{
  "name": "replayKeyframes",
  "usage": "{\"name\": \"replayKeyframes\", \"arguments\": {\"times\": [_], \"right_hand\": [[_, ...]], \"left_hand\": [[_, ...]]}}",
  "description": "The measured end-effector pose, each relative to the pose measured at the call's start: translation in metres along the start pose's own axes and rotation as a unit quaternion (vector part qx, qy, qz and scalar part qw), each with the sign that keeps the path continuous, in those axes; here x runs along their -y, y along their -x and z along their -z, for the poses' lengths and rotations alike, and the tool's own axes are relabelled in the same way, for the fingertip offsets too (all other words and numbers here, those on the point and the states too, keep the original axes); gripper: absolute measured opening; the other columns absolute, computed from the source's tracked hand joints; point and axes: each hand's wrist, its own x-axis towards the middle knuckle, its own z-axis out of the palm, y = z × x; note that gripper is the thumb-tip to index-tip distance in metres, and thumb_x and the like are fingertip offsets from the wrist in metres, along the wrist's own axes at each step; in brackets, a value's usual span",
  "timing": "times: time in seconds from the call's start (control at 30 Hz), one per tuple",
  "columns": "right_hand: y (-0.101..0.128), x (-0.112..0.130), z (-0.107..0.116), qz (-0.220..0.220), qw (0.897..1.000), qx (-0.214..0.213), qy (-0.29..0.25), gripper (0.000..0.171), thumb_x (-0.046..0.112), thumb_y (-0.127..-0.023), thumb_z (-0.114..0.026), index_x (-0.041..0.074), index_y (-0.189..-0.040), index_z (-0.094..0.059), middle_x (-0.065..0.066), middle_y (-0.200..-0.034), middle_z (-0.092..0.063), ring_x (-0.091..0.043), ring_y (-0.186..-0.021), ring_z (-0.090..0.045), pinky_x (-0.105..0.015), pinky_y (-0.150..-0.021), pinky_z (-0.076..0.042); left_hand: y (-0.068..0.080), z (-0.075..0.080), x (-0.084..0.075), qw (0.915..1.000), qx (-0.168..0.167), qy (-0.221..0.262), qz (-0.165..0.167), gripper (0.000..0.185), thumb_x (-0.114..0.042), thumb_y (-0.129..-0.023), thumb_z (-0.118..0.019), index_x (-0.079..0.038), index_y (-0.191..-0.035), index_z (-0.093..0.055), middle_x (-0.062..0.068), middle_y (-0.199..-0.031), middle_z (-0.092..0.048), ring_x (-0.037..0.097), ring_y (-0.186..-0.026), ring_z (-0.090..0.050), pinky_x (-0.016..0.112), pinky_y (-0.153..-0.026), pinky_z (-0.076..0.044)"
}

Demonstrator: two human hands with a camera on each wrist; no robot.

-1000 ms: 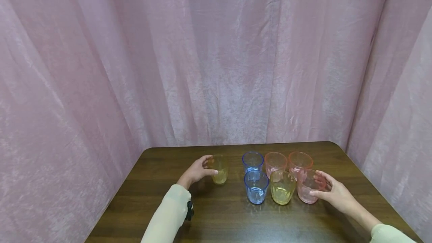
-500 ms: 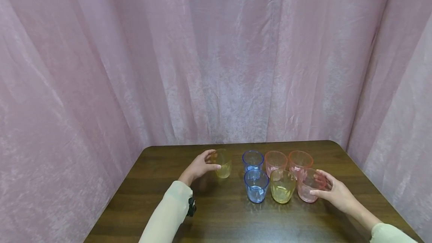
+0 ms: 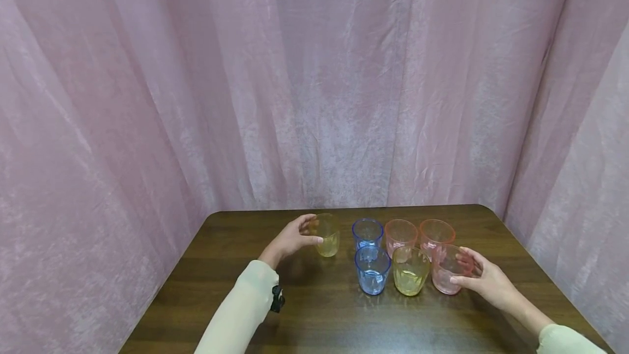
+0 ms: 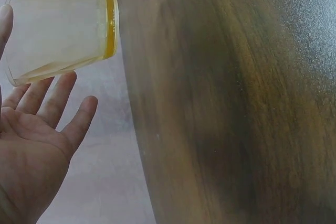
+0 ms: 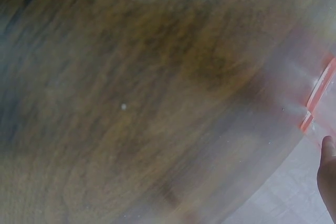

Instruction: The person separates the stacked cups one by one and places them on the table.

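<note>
My left hand [image 3: 292, 239] grips a clear yellow cup [image 3: 328, 236] from its left side, left of the group of cups. In the left wrist view the yellow cup [image 4: 63, 30] lies between the thumb and fingers of the left hand [image 4: 39, 135]. Whether its base touches the table I cannot tell. On the right, my right hand [image 3: 491, 284] holds a clear pink cup [image 3: 446, 275] at the front right of the group, thumb in front and fingers behind. Only a thumb [image 5: 327, 169] and the orange-pink edge of that cup [image 5: 320, 93] show in the right wrist view.
Left of the held pink cup stand a yellow cup [image 3: 410, 275] and a blue cup [image 3: 372, 275]. Behind them are a second blue cup [image 3: 367, 234] and two pink cups, one in the middle [image 3: 401, 236] and one right [image 3: 437, 234]. Pink curtains [image 3: 314, 97] hang beyond the wooden table [image 3: 314, 321].
My left hand has carried the yellow cup away from me and slightly right, nearer the blue cups and the far table edge. My right hand and the pink cup stay in place.
</note>
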Motion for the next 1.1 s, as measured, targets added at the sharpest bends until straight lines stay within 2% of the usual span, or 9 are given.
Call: {"name": "replayKeyframes", "arguments": {"times": [0.23,0.33,0.4,0.47,0.63,0.87,0.97,1.1], "right_hand": [[-0.002,-0.001,-0.001,0.003,1.000,-0.001,-0.001,0.085,0.020,-0.088,-0.077,-0.010,-0.149,-0.026,-0.032,-0.140,-0.048,-0.055,-0.128,-0.043,-0.042,-0.091,-0.052],[-0.002,-0.001,-0.001,0.004,1.000,-0.001,-0.002,0.085,0.020,-0.088,-0.077,-0.010,-0.149,-0.026,-0.033,-0.140,-0.048,-0.056,-0.128,-0.042,-0.043,-0.092,-0.052],[-0.002,-0.001,-0.001,0.005,1.000,-0.001,-0.001,0.085,0.020,-0.088,-0.077,-0.011,-0.149,-0.026,-0.033,-0.140,-0.048,-0.057,-0.128,-0.041,-0.046,-0.092,-0.051],[-0.002,0.000,-0.001,0.005,1.000,-0.002,0.000,0.085,0.020,-0.088,-0.077,-0.011,-0.149,-0.026,-0.033,-0.140,-0.048,-0.056,-0.128,-0.041,-0.045,-0.092,-0.052],[-0.002,0.000,-0.001,0.006,1.000,-0.003,-0.007,0.085,0.019,-0.087,-0.078,-0.011,-0.148,-0.027,-0.033,-0.140,-0.048,-0.053,-0.127,-0.044,-0.027,-0.087,-0.051],[-0.001,-0.002,-0.001,0.006,1.000,-0.005,-0.013,0.084,0.017,-0.087,-0.078,-0.011,-0.148,-0.027,-0.033,-0.139,-0.048,-0.053,-0.128,-0.044,-0.017,-0.084,-0.048],[-0.001,-0.003,-0.001,0.004,1.000,-0.005,-0.013,0.084,0.017,-0.087,-0.078,-0.011,-0.148,-0.027,-0.033,-0.139,-0.048,-0.053,-0.128,-0.044,-0.017,-0.084,-0.048],[-0.001,-0.004,0.000,0.003,1.000,-0.003,-0.009,0.085,0.018,-0.087,-0.078,-0.011,-0.148,-0.027,-0.033,-0.140,-0.047,-0.054,-0.128,-0.043,-0.027,-0.087,-0.052]], "left_hand": [[0.005,0.003,-0.006,0.9998,0.010,-0.016,-0.008,0.079,-0.020,-0.087,-0.079,-0.006,-0.152,-0.035,0.015,-0.149,-0.047,0.040,-0.136,-0.042,0.054,-0.108,-0.038],[0.007,0.004,-0.005,0.9996,0.012,-0.025,-0.011,0.078,-0.019,-0.087,-0.079,-0.006,-0.151,-0.036,0.016,-0.148,-0.047,0.040,-0.136,-0.042,0.054,-0.108,-0.037],[0.006,0.004,-0.002,0.9994,0.011,-0.029,-0.015,0.078,-0.021,-0.086,-0.080,-0.007,-0.151,-0.038,0.014,-0.147,-0.049,0.038,-0.135,-0.044,0.052,-0.107,-0.039],[0.008,0.004,-0.001,0.9993,0.013,-0.029,-0.022,0.078,-0.021,-0.086,-0.080,-0.007,-0.150,-0.039,0.013,-0.146,-0.050,0.037,-0.133,-0.046,0.051,-0.105,-0.042],[0.012,0.003,0.001,0.9992,0.021,-0.020,-0.029,0.079,-0.021,-0.084,-0.082,-0.006,-0.149,-0.040,0.013,-0.145,-0.051,0.037,-0.132,-0.048,0.049,-0.103,-0.044],[0.017,-0.001,0.004,0.9978,0.037,-0.037,-0.040,0.077,-0.019,-0.087,-0.079,-0.001,-0.149,-0.038,0.015,-0.145,-0.051,0.038,-0.133,-0.046,0.051,-0.107,-0.040],[0.020,-0.003,0.004,0.9975,0.042,-0.047,-0.032,0.075,-0.020,-0.087,-0.079,-0.003,-0.148,-0.040,0.013,-0.145,-0.051,0.037,-0.134,-0.045,0.050,-0.110,-0.036],[0.024,-0.006,0.004,0.9973,0.047,-0.046,-0.033,0.074,-0.022,-0.086,-0.080,-0.003,-0.146,-0.042,0.013,-0.143,-0.053,0.037,-0.134,-0.045,0.051,-0.110,-0.035]]}}
